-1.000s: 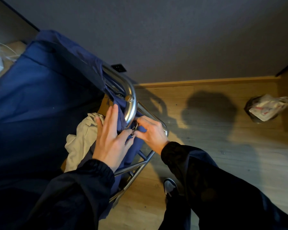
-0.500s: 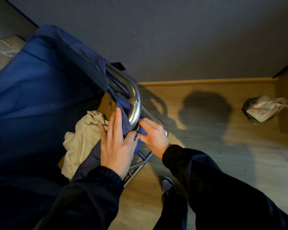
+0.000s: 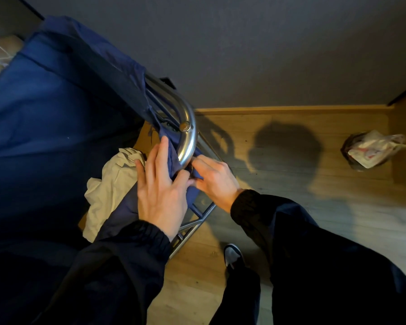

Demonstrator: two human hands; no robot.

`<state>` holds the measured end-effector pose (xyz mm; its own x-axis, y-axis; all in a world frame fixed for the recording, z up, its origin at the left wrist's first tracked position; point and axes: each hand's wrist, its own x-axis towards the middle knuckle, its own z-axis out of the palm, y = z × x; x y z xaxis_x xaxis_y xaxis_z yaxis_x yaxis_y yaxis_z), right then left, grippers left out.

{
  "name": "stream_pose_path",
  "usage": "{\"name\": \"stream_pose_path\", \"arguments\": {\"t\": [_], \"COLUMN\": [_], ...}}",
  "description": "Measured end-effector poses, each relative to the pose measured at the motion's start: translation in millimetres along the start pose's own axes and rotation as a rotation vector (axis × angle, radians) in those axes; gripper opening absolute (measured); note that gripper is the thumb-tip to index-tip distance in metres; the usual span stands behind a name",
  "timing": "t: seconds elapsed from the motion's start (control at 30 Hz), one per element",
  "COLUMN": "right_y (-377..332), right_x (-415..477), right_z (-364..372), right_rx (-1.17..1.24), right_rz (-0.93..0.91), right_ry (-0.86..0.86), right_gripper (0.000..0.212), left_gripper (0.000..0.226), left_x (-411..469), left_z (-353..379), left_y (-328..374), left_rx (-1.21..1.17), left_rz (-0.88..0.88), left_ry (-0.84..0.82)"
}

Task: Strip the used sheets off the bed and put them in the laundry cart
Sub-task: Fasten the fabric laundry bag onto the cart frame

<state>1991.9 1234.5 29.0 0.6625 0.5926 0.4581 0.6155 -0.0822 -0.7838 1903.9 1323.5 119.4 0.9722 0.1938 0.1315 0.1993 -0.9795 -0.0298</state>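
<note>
Count: two hands, one laundry cart (image 3: 56, 109), one pale sheet (image 3: 110, 184), one lined waste bin (image 3: 370, 151), one shoe (image 3: 232, 255).
Sheet position: crumpled inside the cart's blue bag, just left of the left hand (image 3: 161, 186).
Sheet axis: heap runs from near-left to far-right, towards the chrome tube (image 3: 189, 141).
Left hand: fingers straight, laid flat on the blue bag fabric, thumb against the right fingertips.
Right hand (image 3: 215, 178): fingers curled, pinching the bag edge at a small dark fitting under the tube end.
Change from 0.5 s ago: both hands stay at the tube end; left fingertips lie slightly farther up the fabric; sheet unmoved.
</note>
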Motion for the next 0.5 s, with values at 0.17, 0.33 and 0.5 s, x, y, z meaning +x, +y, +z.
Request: {"name": "stream_pose_path", "arguments": {"t": [0.17,0.33,0.5], "right_y": [1,9,15], "right_x": [2,-1,-3], "right_z": [2,12,29], "right_rx": [-0.017,0.053,0.138], "right_rz": [0.018,0.124,0.202], "right_ry": [-0.024,-0.063,0.049], "right_gripper": [0.044,0.039,0.026], "left_gripper": [0.012,0.011,0.012], "left_x": [1,7,11], "left_z": [0,1,-1], "left_y": [3,2,-1], "left_rx": [0.019,0.046,0.055], "left_rz": [-0.043,-0.044,-0.060], "left_ry": [-0.012,-0.026,-0.035]}}
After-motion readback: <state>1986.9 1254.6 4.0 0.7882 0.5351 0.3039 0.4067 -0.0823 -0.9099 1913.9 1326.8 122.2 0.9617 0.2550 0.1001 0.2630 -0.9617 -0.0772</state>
